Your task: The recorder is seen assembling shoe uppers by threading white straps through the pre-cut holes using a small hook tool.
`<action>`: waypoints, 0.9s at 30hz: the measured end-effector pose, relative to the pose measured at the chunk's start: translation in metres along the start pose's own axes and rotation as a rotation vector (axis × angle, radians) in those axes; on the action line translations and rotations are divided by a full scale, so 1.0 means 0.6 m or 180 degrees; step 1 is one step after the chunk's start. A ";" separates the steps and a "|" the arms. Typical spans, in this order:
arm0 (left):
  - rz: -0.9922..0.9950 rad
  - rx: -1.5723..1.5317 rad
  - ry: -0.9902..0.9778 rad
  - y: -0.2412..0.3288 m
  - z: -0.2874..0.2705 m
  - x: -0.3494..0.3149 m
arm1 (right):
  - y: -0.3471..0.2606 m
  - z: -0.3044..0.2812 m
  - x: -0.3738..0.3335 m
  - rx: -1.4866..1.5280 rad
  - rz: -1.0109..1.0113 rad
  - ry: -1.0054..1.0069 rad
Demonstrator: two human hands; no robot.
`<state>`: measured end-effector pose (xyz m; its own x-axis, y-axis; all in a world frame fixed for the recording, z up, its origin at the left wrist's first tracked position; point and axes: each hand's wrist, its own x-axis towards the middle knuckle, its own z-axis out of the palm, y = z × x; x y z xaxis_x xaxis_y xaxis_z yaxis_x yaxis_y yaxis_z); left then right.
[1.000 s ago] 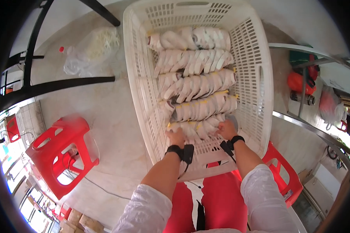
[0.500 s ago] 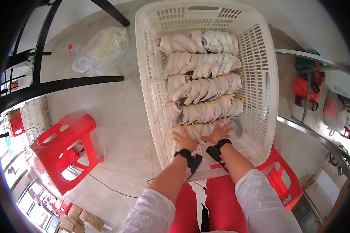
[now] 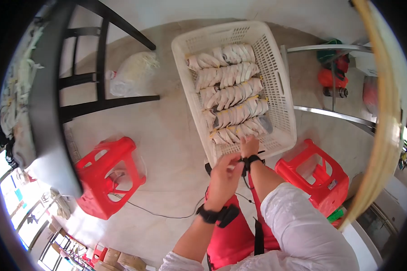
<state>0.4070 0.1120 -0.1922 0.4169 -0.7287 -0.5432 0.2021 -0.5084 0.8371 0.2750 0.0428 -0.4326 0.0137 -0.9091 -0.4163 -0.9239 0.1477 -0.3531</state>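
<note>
A large white plastic basket stands on the floor in front of me. Inside lie several rows of nested, pale beige pieces resembling shoe uppers, with yellow ties showing at places. My right hand is over the basket's near rim, beside the nearest row; its fingertips are hidden, so its grip is unclear. Raised closer to me is my left hand, near the right wrist and outside the basket. Its fingers are loosely curled, apart from the thumb, with nothing visible in them. Both wrists wear black bands.
Red plastic stools stand at left and right. A black-legged table is on the left, with a clear bag behind it. On the right are a metal frame and a wooden tabletop edge. A cable crosses the floor.
Both hands have left the nearest row of pieces; my left hand has risen out of the basket, my right has drawn back to its near rim. The view is higher, and the basket looks smaller and turned.
</note>
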 end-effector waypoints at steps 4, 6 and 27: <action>0.0481 0.0390 -0.0025 0.159 -0.131 -0.146 | -0.055 -0.085 -0.142 0.0713 -0.0126 -0.1171; 0.0755 0.0203 -0.0373 0.271 -0.176 -0.226 | -0.068 -0.189 -0.176 0.0739 -0.0300 -0.1220; 0.2137 -0.1815 -0.3887 0.444 -0.164 -0.285 | 0.293 -0.065 0.002 0.0924 0.0271 -0.1261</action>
<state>0.4770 0.1463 0.1301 -0.3464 -0.8161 0.4625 0.7061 0.0977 0.7013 0.0979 0.0525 -0.4623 0.1389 -0.6797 -0.7202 -0.7842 0.3686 -0.4991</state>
